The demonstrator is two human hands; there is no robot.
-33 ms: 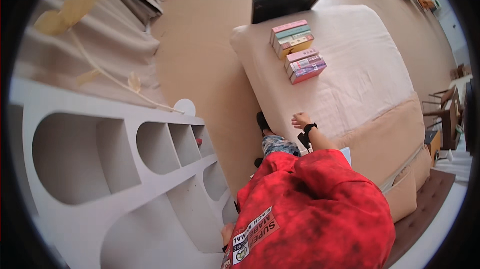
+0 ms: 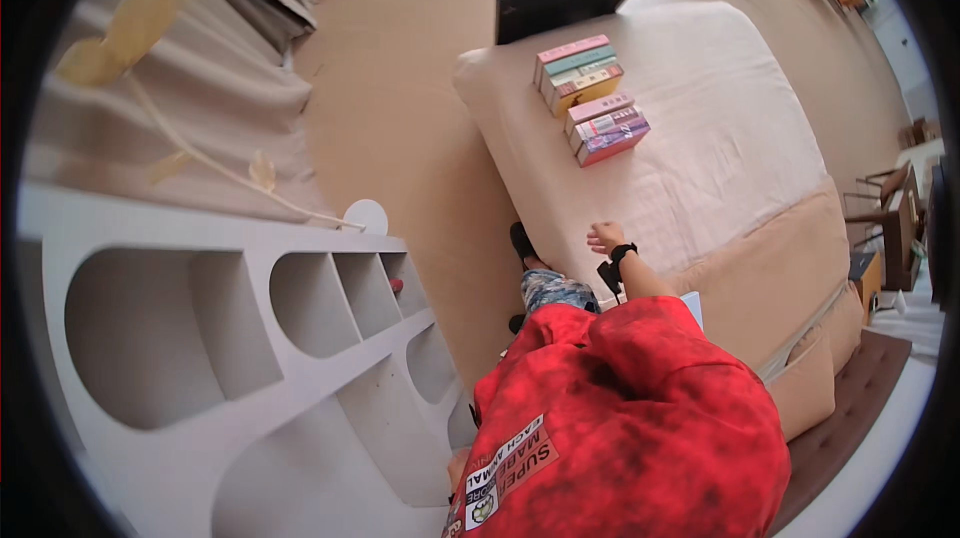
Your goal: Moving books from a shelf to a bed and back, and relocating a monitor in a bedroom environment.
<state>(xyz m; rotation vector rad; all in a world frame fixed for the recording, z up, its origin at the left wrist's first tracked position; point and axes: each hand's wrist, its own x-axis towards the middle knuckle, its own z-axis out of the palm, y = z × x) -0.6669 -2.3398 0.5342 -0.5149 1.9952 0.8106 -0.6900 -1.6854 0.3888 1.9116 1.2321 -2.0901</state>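
Note:
My right hand [image 2: 605,236] is over the near left part of the bed [image 2: 740,138], short of the books. Its fingers are loosely bent, with nothing seen in them, and a black band circles the wrist. Two groups of thick books sit spine-up on the pale sheet. The farther group [image 2: 578,75] has pink, teal, whitish and yellow covers; the nearer group [image 2: 607,128] is pink and purple. Only a sliver of my left hand [image 2: 458,463] shows, low beside the white shelf unit [image 2: 300,383]. My red shirt hides its fingers.
The shelf unit's rounded compartments line the left side, with a small red object [image 2: 396,285] in one. A tall artificial flower [image 2: 150,98] leans by the curtain. At the bed's far end stands a black panel [image 2: 570,6]. A brown tufted headboard [image 2: 850,438] is at lower right.
The view has shifted slightly, so the books and bed sit a little higher and further left. Less of my left hand shows past the shirt. The books stay in place on the bed.

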